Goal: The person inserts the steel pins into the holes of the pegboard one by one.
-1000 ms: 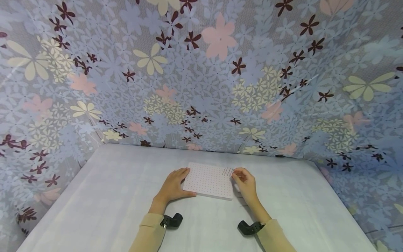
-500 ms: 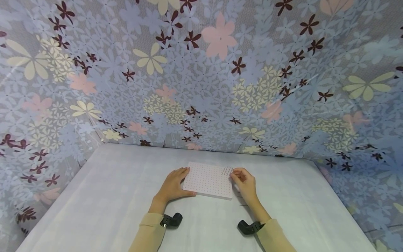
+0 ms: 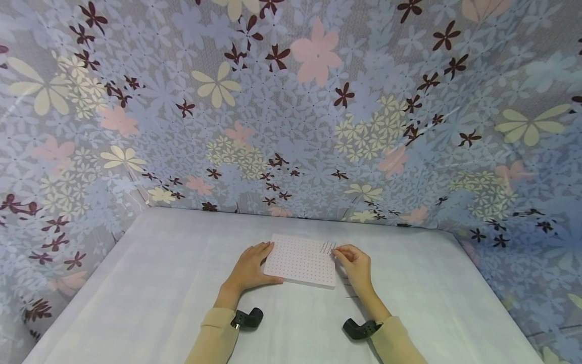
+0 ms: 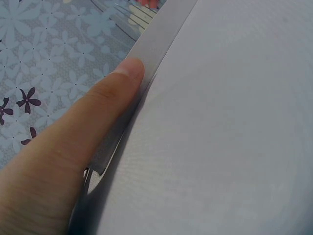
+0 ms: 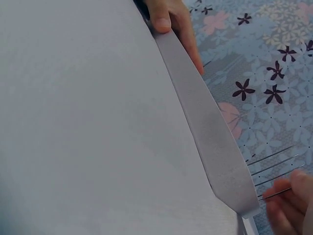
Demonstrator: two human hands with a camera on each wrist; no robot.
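Observation:
A white board (image 3: 297,260) with a grid of small dots lies on the table. My left hand (image 3: 249,268) grips its left end, the thumb (image 4: 110,93) along the near side. Several thin dark needles (image 5: 274,164) stand in the board's far right corner. Beside them my right hand (image 3: 356,264) pinches another needle (image 5: 276,194) between thumb and fingertips, its lower end at the board's edge in the right wrist view. Whether that end sits in a hole cannot be seen.
Loose thin needles (image 3: 351,297) lie on the pale tabletop (image 3: 182,263) to the right of the board, near my right forearm. A flowered cloth (image 3: 291,126) hangs behind the table. Each wrist carries a black camera mount (image 3: 361,329).
My right fingertips have shifted slightly left, further over the board's corner, with the needle between them. The left hand and the board have stayed essentially in place.

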